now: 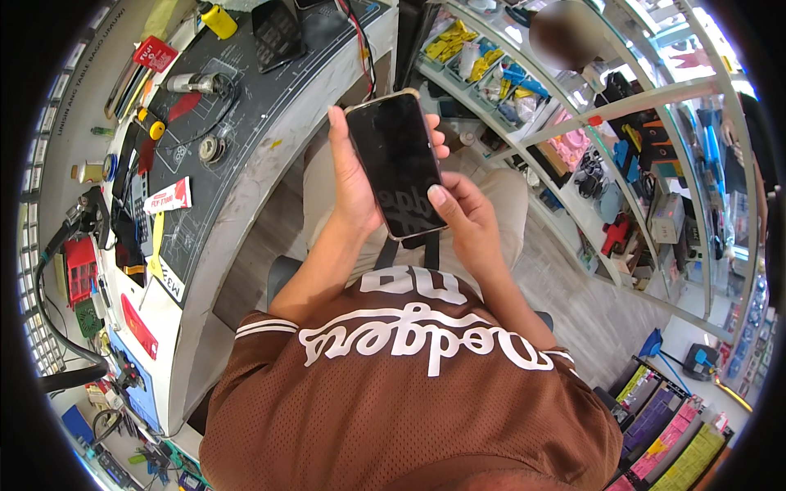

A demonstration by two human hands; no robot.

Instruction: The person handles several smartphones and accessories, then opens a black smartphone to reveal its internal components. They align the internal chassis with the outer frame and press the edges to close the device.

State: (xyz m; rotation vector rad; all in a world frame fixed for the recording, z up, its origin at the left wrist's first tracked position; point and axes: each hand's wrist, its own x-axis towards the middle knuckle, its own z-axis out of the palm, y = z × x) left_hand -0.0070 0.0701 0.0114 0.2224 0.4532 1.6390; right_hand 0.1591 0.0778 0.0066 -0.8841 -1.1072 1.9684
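Note:
A smartphone [393, 155] with a dark screen and a light, gold-toned edge is held over my lap, slightly tilted. My left hand [354, 176] wraps it from behind, with the thumb along its left edge and fingertips showing past the right edge. At the lower right corner, my right hand [471, 217] grips the phone too, its thumb lying on the glass and its other fingers bent beside the edge. White lettering from my brown shirt is mirrored in the screen, which shows no lit picture.
To the left runs a workbench with a dark mat [246, 106], holding another dark phone [278, 37], a solder wire spool [211, 149], a white-and-red tube [168, 196] and a yellow bottle [219, 22]. Glass shelves [565, 123] with bins of small packets stand at the right.

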